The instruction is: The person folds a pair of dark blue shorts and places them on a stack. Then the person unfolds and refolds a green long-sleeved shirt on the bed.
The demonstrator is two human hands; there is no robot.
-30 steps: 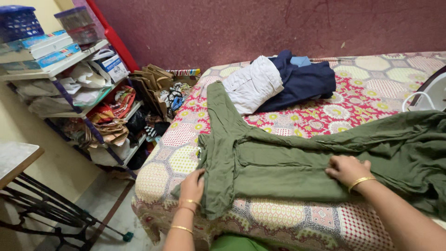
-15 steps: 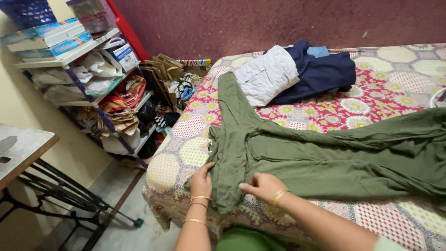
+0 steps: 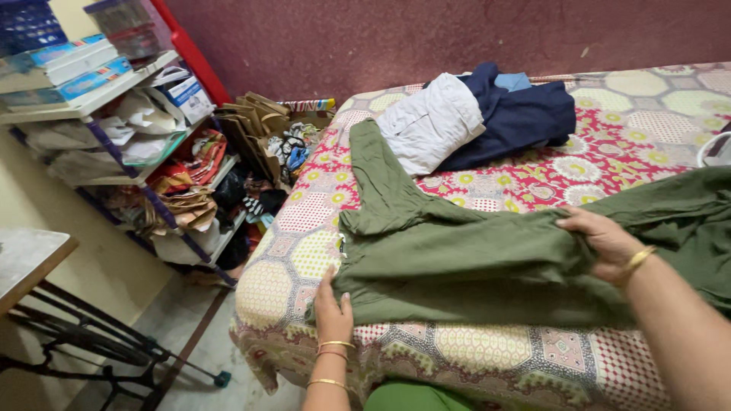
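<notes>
An olive-green garment (image 3: 457,262) lies spread across the bed, one long part reaching back towards the wall. My left hand (image 3: 333,308) lies flat on its near left corner at the bed's edge, fingers together. My right hand (image 3: 605,242) grips a bunched fold of the green cloth further right and holds it raised a little above the sheet. Both wrists carry gold bangles.
The bed has a red and cream patterned sheet (image 3: 487,352). A white folded cloth (image 3: 430,122) and a dark blue cloth (image 3: 514,114) lie at the back by the maroon wall. A crowded shelf rack (image 3: 129,137) stands left, with a black-legged table (image 3: 30,255) nearer me.
My right hand moved from beside my left hand out to the right and took hold of the green cloth, lifting a fold. My left hand slid slightly lower on the corner.
</notes>
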